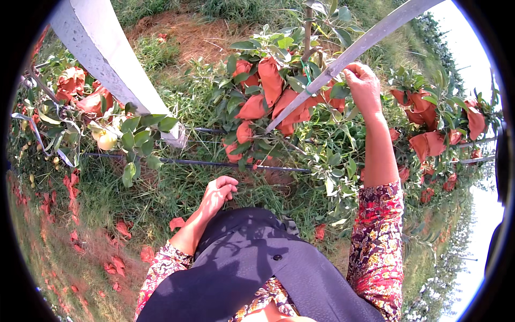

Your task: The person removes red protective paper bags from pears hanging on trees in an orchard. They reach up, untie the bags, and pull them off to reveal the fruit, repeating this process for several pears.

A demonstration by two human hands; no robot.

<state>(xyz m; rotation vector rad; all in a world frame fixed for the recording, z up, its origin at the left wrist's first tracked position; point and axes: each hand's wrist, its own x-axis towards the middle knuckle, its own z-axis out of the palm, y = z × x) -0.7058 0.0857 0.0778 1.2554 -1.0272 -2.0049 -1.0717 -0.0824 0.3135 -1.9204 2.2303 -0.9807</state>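
My right hand point(364, 86) is raised beside the wooden pole point(342, 62), fingertips drawn together near leaves; whether it pinches a leaf or twig, I cannot tell. My left hand point(217, 193) hangs low in front of my dark vest, fingers loosely curled, and nothing shows in it. Several red fruit bags point(270, 80) cluster on the leafy branches of the fruit tree left of my right hand. A green tie point(307, 80) loops around the pole. More red bags point(426, 145) hang at the right. Pale apples point(107, 139) show uncovered among leaves at the left.
A thick concrete post point(116, 68) slants down at the upper left. A dark hose point(193, 162) runs low across the grass behind my left hand. Loose red bags point(116, 265) lie scattered on the ground at the lower left. A white strip point(34, 129) dangles at far left.
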